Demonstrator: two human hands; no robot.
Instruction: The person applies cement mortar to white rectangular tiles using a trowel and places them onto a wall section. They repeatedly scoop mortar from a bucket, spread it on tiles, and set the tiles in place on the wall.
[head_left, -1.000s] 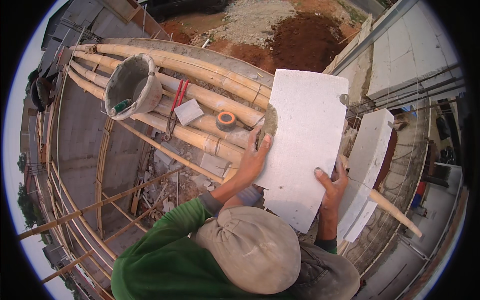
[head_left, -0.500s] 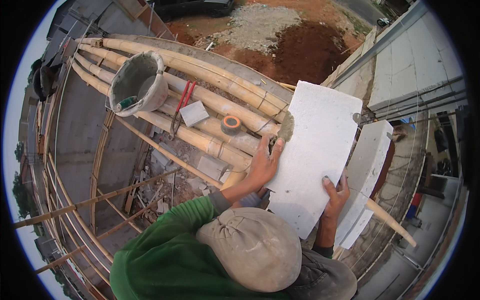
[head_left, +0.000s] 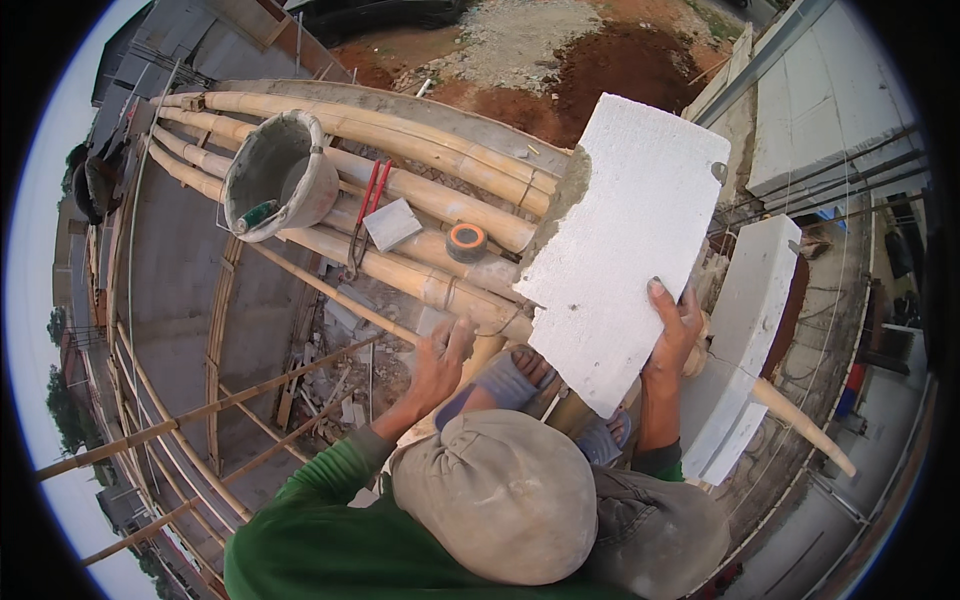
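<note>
The large white rectangular lightweight block [head_left: 625, 240] stands tilted in front of the person, gripped by the right hand [head_left: 674, 337] at its lower right edge, the thumb flat on the broad face and the fingers curled behind the edge. The left hand [head_left: 438, 365], its fingers loosely spread, hangs apart from the block, to the left of its jagged, grey-smeared left edge. Beneath lies a platform of thick, pale yellow bamboo poles [head_left: 400, 265], running to the upper left above grey and white broken rubble [head_left: 345, 318]; a grey wall [head_left: 175, 290] rises at the left, and reddish-brown soil [head_left: 625, 85] spreads beyond the far side. On the poles sit a round, mortar-caked pale bucket [head_left: 318, 195] with a green-handled tool [head_left: 258, 216] inside, red-handled metal pincers [head_left: 370, 195], a small pale grey square slab [head_left: 393, 224] and a round black roll with an orange ring [head_left: 466, 240]. A foot in a grey-blue sandal [head_left: 512, 380] shows between the left hand and the block. Another long white block [head_left: 752, 300] leans just beside the right hand.
</note>
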